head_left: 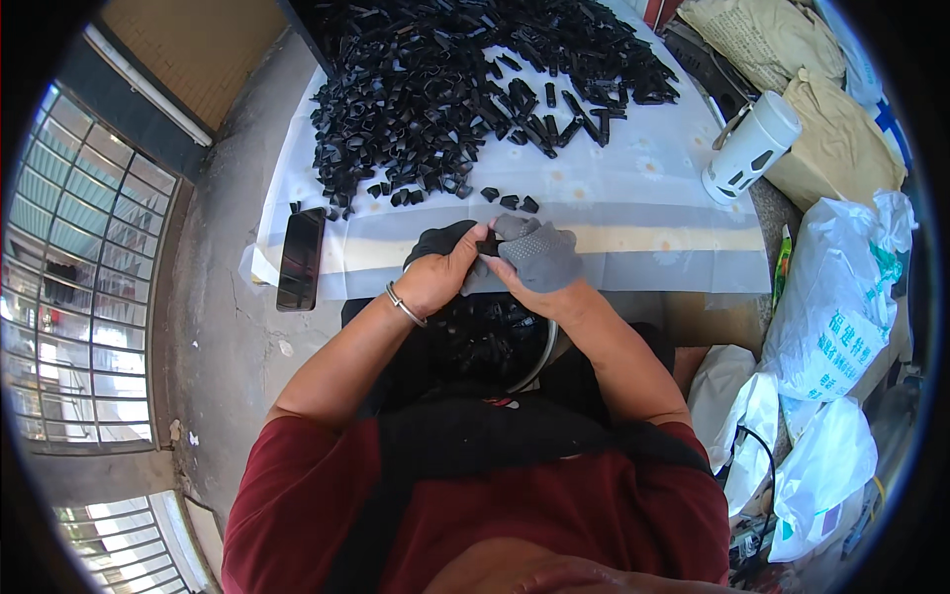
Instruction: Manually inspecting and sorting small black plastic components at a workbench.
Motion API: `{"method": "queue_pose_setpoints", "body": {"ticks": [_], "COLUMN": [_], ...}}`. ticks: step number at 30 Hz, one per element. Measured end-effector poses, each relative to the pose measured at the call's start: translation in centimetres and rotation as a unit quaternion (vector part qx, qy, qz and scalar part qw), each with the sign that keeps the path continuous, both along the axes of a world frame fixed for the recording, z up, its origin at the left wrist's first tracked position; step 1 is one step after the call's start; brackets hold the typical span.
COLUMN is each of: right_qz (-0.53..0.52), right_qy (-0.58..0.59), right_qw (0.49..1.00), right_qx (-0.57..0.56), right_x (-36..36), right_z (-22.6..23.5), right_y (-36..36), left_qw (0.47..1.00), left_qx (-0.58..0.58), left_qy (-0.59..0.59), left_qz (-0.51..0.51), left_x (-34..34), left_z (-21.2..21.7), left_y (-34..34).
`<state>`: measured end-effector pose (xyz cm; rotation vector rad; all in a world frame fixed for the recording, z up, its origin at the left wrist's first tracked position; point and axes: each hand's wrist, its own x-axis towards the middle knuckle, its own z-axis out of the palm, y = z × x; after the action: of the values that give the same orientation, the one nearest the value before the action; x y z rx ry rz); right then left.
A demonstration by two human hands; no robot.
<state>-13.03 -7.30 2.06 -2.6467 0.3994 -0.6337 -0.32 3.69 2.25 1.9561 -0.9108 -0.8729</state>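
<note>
My left hand (pixel 445 259), in a black glove that leaves the thumb bare, meets my right hand (pixel 539 257), in a grey dotted glove, just over the table's near edge. Pinched between the fingers of both is a small black plastic piece (pixel 488 245); the fingers hide most of it. Below the hands, at my lap, a round container (pixel 546 356) holds more black pieces (pixel 475 337). Ahead on the table lies a large heap of black plastic parts (pixel 396 129), with a few loose pieces (pixel 510 202) closest to my hands.
A flowered cloth (pixel 648 168) covers the table. A dark phone (pixel 300 259) lies at its left edge, and a white bottle (pixel 752 148) stands at the right. Sacks (pixel 841 139) and white plastic bags (pixel 831 297) crowd the right side. Barred windows (pixel 89 267) are at left.
</note>
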Motion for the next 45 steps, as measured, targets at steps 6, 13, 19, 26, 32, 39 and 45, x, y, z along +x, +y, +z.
{"method": "queue_pose_setpoints", "body": {"ticks": [6,13,19,26,32,39,45], "right_qz": [0.068,0.065,0.072,0.035,-0.013,0.009,0.062], "right_qy": [-0.109,-0.182,-0.097,-0.046,-0.01,-0.06,0.062], "right_qw": [0.99,0.977,0.992,0.976,0.989,0.985,0.996], "right_qx": [0.063,0.092,-0.035,-0.21,-0.15,-0.16,-0.001], "right_x": [-1.2,-1.7,-2.0,-1.1,-0.2,0.3,-0.6], "right_z": [0.1,0.0,0.3,0.2,-1.4,-2.0,1.4], "right_y": [-1.6,-2.4,-1.8,-0.6,1.5,2.2,-2.9], "left_qw": [0.992,0.994,0.991,0.981,0.965,0.951,0.909], "left_qx": [-0.124,-0.094,-0.111,-0.123,-0.13,-0.148,-0.062], "left_qy": [-0.031,0.054,-0.054,-0.14,-0.221,-0.264,-0.369], "left_qz": [0.018,0.006,-0.042,-0.043,-0.06,-0.066,-0.185], "left_x": [0.1,1.0,1.2,0.4,-0.7,-0.6,3.2], "left_z": [-0.8,0.4,1.2,0.6,1.3,-0.1,0.4], "left_y": [-0.1,0.5,0.7,-0.2,0.3,1.3,1.5]}}
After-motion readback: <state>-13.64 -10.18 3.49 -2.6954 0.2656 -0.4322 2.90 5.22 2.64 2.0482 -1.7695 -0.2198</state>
